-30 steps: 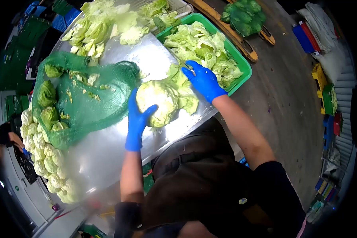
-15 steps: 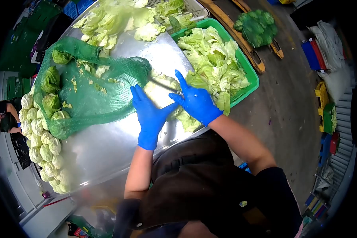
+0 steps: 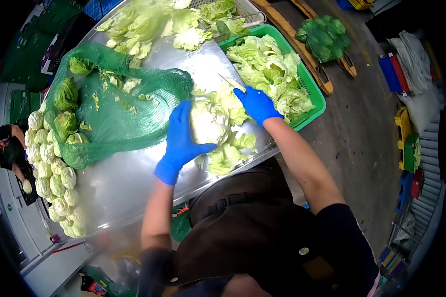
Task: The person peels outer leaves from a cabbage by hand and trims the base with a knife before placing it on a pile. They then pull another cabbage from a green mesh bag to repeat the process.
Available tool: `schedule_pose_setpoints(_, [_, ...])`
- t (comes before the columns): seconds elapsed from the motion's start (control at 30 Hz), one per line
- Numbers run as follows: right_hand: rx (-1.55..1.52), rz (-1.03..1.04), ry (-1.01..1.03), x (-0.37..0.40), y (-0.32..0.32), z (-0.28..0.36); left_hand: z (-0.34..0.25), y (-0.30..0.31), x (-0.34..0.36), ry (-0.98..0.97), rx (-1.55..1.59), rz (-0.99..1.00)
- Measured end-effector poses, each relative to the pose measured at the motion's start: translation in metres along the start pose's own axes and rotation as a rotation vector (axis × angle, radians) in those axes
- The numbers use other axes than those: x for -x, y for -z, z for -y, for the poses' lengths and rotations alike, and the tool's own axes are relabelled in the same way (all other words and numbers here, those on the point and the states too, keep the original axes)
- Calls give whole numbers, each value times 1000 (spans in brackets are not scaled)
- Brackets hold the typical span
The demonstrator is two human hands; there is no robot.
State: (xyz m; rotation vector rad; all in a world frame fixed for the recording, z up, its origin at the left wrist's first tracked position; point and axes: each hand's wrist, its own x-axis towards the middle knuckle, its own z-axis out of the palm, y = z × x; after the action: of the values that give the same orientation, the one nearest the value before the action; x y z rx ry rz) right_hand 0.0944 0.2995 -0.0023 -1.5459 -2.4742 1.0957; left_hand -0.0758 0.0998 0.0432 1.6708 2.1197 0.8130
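A pale, trimmed cabbage (image 3: 209, 122) rests on the metal table, with loose outer leaves (image 3: 228, 156) beside and below it. My left hand (image 3: 180, 138), in a blue glove, cups its left side, the fingers along the far edge and the thumb along the near side. To the right of the cabbage, my right hand (image 3: 258, 105), also gloved in blue, is closed around a knife (image 3: 229, 80). The thin blade points up and left over the leaves; the handle is mostly hidden in my fist. Cut leaves lie between the cabbage and my right hand.
A green net bag (image 3: 119, 119) with several cabbages lies left, beside a stack of trimmed cabbages (image 3: 49, 163). A green crate (image 3: 318, 111) of leaves adjoins the table's right side. Beyond are a wooden pallet (image 3: 282, 27) and a filled net sack (image 3: 323, 38). A co-worker (image 3: 7, 143) stands far left.
My right hand has moved right, away from the cabbage, with the knife now pointing up and left. My left hand has shifted onto the cabbage's left side, uncovering more of it.
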Motion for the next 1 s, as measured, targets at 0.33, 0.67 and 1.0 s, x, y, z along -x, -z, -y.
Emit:
schedule_pose_setpoints(0.33, [-271,199,428,49,8,51,-35,-43,40,458,184,-338])
schedule_pose_setpoints(0.67, [201,100,469,51,-4,55,-28,-30,-12,474,-101,-266])
schedule_pose_setpoints(1.0, [146,274,509,-32,24,72,-39,-35,-1,484,-48,-322])
